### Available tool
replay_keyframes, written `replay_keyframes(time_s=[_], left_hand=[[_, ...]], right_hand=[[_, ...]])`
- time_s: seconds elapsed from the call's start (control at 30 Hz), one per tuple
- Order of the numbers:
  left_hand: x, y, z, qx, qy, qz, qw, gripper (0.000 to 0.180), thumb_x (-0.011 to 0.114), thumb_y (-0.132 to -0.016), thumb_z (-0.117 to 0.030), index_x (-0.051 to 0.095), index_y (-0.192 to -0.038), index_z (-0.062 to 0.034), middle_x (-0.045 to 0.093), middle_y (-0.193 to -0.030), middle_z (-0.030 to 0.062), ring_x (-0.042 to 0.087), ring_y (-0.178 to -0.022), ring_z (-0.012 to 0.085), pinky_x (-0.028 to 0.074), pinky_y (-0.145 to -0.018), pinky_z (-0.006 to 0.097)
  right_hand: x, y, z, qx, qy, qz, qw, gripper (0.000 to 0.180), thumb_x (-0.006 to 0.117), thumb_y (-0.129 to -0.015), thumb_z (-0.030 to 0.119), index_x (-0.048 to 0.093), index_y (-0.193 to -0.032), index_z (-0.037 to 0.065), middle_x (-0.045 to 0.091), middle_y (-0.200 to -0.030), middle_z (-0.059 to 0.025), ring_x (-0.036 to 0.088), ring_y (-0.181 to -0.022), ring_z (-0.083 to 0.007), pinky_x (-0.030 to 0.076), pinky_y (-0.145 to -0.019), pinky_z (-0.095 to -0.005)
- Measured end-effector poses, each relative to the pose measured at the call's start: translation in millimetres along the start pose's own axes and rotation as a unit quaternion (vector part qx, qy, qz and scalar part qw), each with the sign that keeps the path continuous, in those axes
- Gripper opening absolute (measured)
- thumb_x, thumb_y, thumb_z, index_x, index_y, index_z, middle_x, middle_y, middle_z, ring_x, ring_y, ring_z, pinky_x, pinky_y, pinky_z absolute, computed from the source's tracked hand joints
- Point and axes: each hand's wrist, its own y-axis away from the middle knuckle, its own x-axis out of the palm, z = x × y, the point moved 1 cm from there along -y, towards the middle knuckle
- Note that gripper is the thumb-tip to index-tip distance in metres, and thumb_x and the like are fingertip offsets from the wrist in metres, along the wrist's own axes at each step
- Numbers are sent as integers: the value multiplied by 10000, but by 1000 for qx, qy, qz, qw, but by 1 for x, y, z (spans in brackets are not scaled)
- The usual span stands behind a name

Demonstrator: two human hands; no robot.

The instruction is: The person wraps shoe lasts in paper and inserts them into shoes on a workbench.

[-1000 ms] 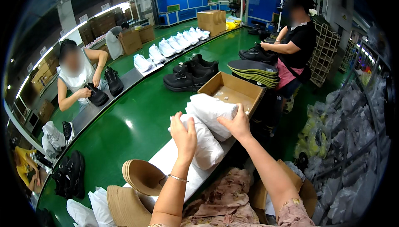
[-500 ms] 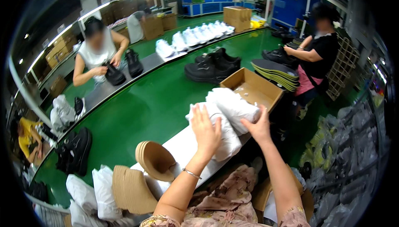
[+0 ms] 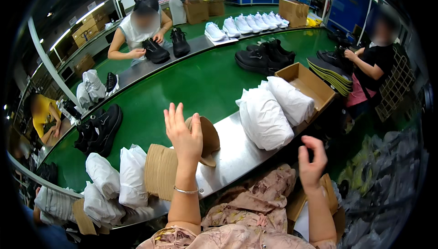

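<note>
My left hand (image 3: 184, 135) is raised with its fingers apart and nothing in it, in front of a curled piece of brown cardboard (image 3: 211, 139). Beside that leans a stack of curved cardboard pieces (image 3: 157, 171). My right hand (image 3: 313, 164) hangs in the air past the bench's near edge, fingers bent and apart, holding nothing. Two bundles wrapped in white paper, a nearer one (image 3: 264, 119) and a farther one (image 3: 293, 101), lie side by side on the metal ledge (image 3: 228, 167). Behind them sits an open brown box (image 3: 315, 82), its inside partly hidden.
More white-wrapped bundles (image 3: 133, 176) stand at the near left. Black shoes (image 3: 105, 128) rest on the green belt (image 3: 155, 98), with another black pair (image 3: 264, 57) beyond the box. White shoes (image 3: 246, 24) line the far side. Co-workers handle black shoes across the bench and at right.
Both hands have come off the wrapped bundles. My left hand has moved left toward the cardboard, my right hand back toward me. The view has shifted, too.
</note>
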Motion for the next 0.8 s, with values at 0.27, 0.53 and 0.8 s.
replay_keyframes(time_s=[0.27,0.53,0.8], left_hand=[[-125,7,-121,82,498,65,861,135,482,-852,-33,536,-964,19,546,-960,130,528,-767,178,434,-671,288],[-145,23,-162,414,459,74,783,160,586,-765,-142,571,-920,-175,437,-774,0,463,-721,134,406,-574,253],[-174,17,-126,488,215,-172,828,195,353,-910,-160,515,-1017,-142,425,-786,-22,462,-779,152,396,-726,311]], right_hand=[[-3,-4,122,-96,-231,118,961,136,601,-719,-27,608,-850,9,608,-871,-127,601,-747,-248,491,-642,-335],[-29,-18,185,-347,-299,-18,889,255,625,-755,197,426,-859,77,557,-697,-72,537,-546,-204,452,-436,-336],[-74,5,184,-418,-42,-42,906,93,487,-820,143,412,-816,88,473,-594,-11,476,-477,-138,403,-429,-292]])
